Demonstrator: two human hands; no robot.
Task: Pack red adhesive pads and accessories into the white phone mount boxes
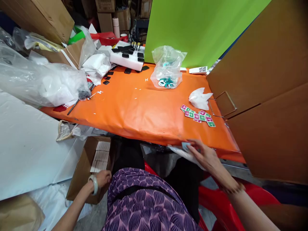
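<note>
Over the front edge of the orange table (pixel 144 118), my right hand (pixel 208 158) pinches a small light blue piece (pixel 185 146) between thumb and fingers. A white plastic sheet or bag (pixel 184 154) hangs just below those fingers, over my lap. My left hand (pixel 103 178), with a pale bangle at its wrist, is curled closed beside my thigh; its palm is hidden. Next to it stands an open cardboard box (pixel 80 173) with stacks of small white boxes (pixel 101 155) inside. Pink and green stickers or cards (pixel 198 116) lie on the table beyond my right hand.
A clear bag (pixel 168 69) of teal and white rings stands toward the back. Crumpled white paper (pixel 200 98) and a wire stand (pixel 225 104) are at the right. Black pads on white foam (pixel 127 57) and a large plastic bag (pixel 48 83) occupy the left.
</note>
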